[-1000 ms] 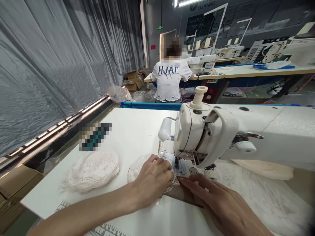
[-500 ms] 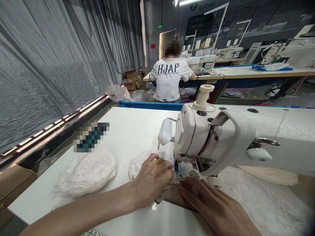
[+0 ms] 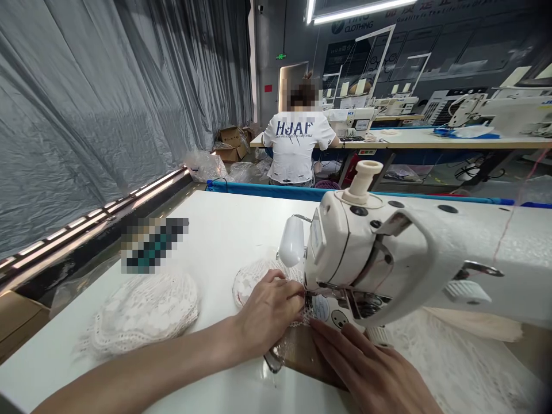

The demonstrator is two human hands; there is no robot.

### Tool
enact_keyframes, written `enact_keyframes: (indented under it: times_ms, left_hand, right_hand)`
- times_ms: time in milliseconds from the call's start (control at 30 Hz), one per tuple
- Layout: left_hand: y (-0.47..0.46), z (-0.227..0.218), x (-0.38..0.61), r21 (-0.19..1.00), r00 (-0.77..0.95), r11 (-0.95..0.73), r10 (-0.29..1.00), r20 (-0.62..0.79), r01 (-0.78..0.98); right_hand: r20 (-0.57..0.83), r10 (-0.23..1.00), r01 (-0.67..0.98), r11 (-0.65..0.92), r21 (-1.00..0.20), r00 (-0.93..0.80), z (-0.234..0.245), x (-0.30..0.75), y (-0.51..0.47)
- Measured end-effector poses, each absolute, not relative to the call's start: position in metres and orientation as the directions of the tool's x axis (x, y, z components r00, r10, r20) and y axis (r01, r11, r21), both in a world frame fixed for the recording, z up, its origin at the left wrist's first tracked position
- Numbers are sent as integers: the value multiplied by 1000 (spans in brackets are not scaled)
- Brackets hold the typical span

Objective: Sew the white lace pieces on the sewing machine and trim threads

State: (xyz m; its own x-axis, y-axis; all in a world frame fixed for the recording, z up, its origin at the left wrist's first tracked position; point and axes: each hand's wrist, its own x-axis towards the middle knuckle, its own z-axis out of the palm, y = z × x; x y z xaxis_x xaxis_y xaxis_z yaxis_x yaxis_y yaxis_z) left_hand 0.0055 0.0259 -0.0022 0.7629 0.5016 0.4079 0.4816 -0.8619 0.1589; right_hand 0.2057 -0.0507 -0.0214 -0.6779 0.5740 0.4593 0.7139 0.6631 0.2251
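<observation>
A white lace piece (image 3: 246,282) lies under the head of a white sewing machine (image 3: 340,241). My left hand (image 3: 269,310) rests on it with fingers bent and closed on the lace, close to the presser foot. My right hand (image 3: 371,362) lies palm down with fingers stretched out, its fingertips touching the near edge of the lace just in front of the needle area. Beneath the hands is a brownish, shiny plate (image 3: 302,351) on the machine bed. The needle itself is hard to make out.
A stack of white lace pieces (image 3: 146,310) sits on the table (image 3: 215,224) to the left. More white lace fabric (image 3: 457,356) lies at the right. A blurred-out object (image 3: 155,244) is at the back left. Ahead, a person in a white shirt (image 3: 297,146) sits at another sewing table.
My right fingertips have come forward to the lace edge. My left hand stays on the lace, its fingers closer to the machine foot. The camera view has shifted slightly.
</observation>
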Motion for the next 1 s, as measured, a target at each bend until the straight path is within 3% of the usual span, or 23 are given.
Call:
enact_keyframes:
  times_ms: [233, 433, 700, 1000]
  left_hand:
    - [18, -4, 3, 73, 753, -874, 455, 476, 481]
    - [-2, 5, 5, -59, 812, -890, 384, 440, 452]
    - [-2, 2, 3, -22, 800, -894, 390, 457, 448]
    - [2, 0, 1, 8, 809, -897, 402, 429, 442]
  right_hand:
    - [472, 567, 715, 662, 226, -675, -16, 203, -54]
    - [531, 564, 721, 679, 138, -633, -15, 198, -59]
    - [433, 610, 714, 690, 121, -663, -20, 201, -61]
    - [462, 581, 710, 682, 175, -671, -23, 202, -58]
